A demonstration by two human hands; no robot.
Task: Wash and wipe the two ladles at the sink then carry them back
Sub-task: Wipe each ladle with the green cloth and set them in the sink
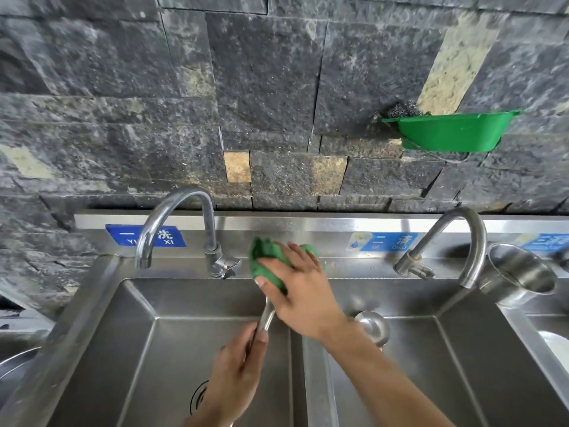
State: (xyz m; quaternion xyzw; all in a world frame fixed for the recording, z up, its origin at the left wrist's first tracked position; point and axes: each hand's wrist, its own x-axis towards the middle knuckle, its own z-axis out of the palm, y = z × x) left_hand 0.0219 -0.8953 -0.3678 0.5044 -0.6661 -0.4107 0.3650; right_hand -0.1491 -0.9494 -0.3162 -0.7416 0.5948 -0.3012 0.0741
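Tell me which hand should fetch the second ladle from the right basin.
Right, probably. The right hand, holding the green cloth, is beside the round steel ladle in the right basin; the left hand grips the first ladle's thin metal handle.

Three blue stickers are seen along the steel sink backsplash (pixel 308 226), across the lower middle of the frame. On the left sticker (pixel 172 237), the white characters "一" and "洗" are printed, with "XI" beneath the second. The letters under the first are partly covered by the left faucet (pixel 210 223), and only "Y" can be made out. On the middle sticker (pixel 391 241), beside a water-drop symbol, "二" and "清" are read, with small letters below, seemingly "ER" and "QING". The right sticker (pixel 551 243), at the frame's edge, is blurred and partly hidden by a steel cup (pixel 520 272), so its text cannot be read.
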